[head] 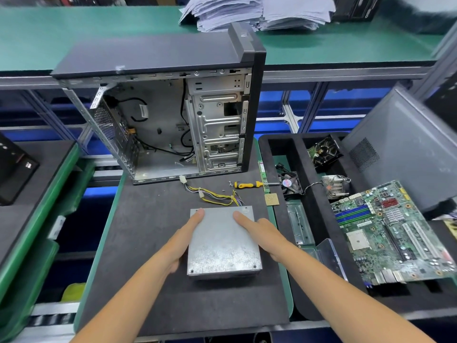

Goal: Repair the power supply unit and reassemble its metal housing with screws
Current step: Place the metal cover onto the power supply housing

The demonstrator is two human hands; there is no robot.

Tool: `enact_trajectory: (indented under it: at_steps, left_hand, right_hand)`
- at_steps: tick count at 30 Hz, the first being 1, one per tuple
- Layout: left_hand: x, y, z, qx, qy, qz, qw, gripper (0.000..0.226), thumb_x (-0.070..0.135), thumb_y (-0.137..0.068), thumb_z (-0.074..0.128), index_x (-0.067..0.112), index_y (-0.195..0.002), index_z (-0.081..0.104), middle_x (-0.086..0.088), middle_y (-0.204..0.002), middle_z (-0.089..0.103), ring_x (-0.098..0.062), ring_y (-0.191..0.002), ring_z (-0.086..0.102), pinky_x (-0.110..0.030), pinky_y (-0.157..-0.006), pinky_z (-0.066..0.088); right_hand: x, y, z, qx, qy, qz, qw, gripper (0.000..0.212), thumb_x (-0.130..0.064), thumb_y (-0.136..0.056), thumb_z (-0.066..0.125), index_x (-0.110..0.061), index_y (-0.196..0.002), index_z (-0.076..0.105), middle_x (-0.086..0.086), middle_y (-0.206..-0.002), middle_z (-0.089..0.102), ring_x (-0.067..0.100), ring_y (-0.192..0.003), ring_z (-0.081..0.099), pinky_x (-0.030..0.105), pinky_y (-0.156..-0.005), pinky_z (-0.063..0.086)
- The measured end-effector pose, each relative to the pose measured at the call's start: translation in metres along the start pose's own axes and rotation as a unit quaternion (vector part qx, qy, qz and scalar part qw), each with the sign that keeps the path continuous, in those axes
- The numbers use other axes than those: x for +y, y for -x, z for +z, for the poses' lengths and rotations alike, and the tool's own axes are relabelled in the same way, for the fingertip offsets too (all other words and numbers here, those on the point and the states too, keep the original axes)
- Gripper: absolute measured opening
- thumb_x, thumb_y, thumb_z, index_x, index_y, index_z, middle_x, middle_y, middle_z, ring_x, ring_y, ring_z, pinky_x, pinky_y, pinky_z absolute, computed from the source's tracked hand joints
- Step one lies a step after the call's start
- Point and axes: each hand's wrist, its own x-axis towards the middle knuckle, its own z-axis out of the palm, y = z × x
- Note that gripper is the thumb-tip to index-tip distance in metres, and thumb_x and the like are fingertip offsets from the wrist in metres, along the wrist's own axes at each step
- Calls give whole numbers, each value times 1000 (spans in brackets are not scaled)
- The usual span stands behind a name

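The power supply unit (222,241), a grey metal box, lies flat on the dark mat (148,243) in front of me. Its yellow and black cable bundle (212,194) trails out from its far side. My left hand (184,237) holds the box's left edge, index finger laid along the top and the other fingers down its side. My right hand (262,233) holds the right edge the same way. A yellow-handled screwdriver (249,185) lies beyond the cables, with a few small screws (230,184) just left of it.
An open computer case (173,120) stands behind the mat. To the right, a black foam tray (306,214) holds a fan (289,183), a heatsink (335,185), a motherboard (390,231) and a RAM stick (263,177). A CPU chip (272,199) lies nearby. A grey side panel (400,149) leans at right.
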Motion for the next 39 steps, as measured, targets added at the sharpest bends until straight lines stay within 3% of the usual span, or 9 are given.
enact_trajectory:
  at_steps: [6, 10, 12, 15, 17, 20, 25, 31, 39]
  left_hand:
    - [2, 5, 3, 20, -21, -4, 1000, 78, 88, -56, 57, 27, -104, 72, 1, -100, 75, -19, -95, 71, -43, -101, 44]
    - [2, 6, 3, 53, -57, -12, 997, 94, 95, -49, 51, 25, -108, 69, 5, -102, 74, -17, -99, 68, -41, -104, 42]
    - [4, 5, 4, 74, -66, -21, 995, 108, 97, -46, 49, 19, -120, 61, 3, -111, 69, -19, -104, 64, -40, -104, 41]
    - [7, 4, 5, 148, -96, -30, 984, 116, 91, -58, 49, 8, -138, 31, 1, -115, 57, -19, -104, 56, -37, -92, 43]
    - [8, 3, 3, 142, -118, -25, 982, 109, 92, -58, 46, 10, -130, 43, 1, -113, 61, -19, -102, 59, -38, -93, 45]
    - [8, 3, 2, 117, -138, -13, 983, 91, 94, -58, 40, 20, -104, 69, 3, -103, 70, -16, -95, 65, -36, -93, 47]
    - [2, -3, 5, 155, -194, -7, 969, 85, 90, -69, 32, 16, -96, 67, 1, -99, 68, -15, -88, 64, -33, -79, 48]
    - [-2, -9, 2, 173, -196, -19, 965, 96, 90, -66, 34, 10, -112, 62, -2, -110, 64, -20, -97, 62, -39, -92, 49]
    - [-5, -7, 4, 153, -141, -18, 978, 90, 92, -61, 37, 16, -98, 69, 0, -97, 71, -19, -88, 69, -39, -88, 52]
  right_hand:
    - [0, 0, 2, 36, 39, -10, 999, 97, -86, -69, 46, -6, -124, 50, 2, -115, 56, 19, -103, 55, 35, -80, 41]
    - [-2, 3, 4, 64, 81, -19, 994, 72, -83, -74, 43, -12, -82, 50, -2, -81, 50, 12, -70, 50, 28, -58, 33]
    - [-3, 3, 5, 75, 87, -19, 993, 69, -82, -74, 44, -14, -74, 44, -2, -74, 45, 13, -63, 46, 28, -55, 30]
    - [-3, 0, 3, 63, 93, -9, 994, 77, -82, -75, 43, -9, -99, 53, -4, -89, 53, 8, -77, 51, 26, -57, 33]
    - [-3, -1, 3, 55, 105, -5, 993, 91, -83, -75, 40, -5, -121, 49, -2, -104, 55, 12, -89, 53, 29, -63, 35]
    - [-5, -2, 3, 47, 117, 2, 992, 99, -83, -74, 38, -6, -135, 42, 4, -123, 52, 21, -104, 51, 33, -76, 35]
    - [-8, -3, 1, 19, 89, 17, 996, 101, -82, -75, 42, -8, -144, 34, 5, -145, 40, 26, -126, 43, 34, -87, 32]
    - [-7, -3, -2, 6, 36, 23, 999, 98, -75, -76, 51, -8, -145, 31, 2, -148, 36, 25, -131, 39, 34, -93, 33]
    - [-2, -1, -2, -24, -24, 45, 998, 106, -75, -71, 58, -10, -147, 23, 0, -151, 31, 24, -135, 33, 37, -97, 30]
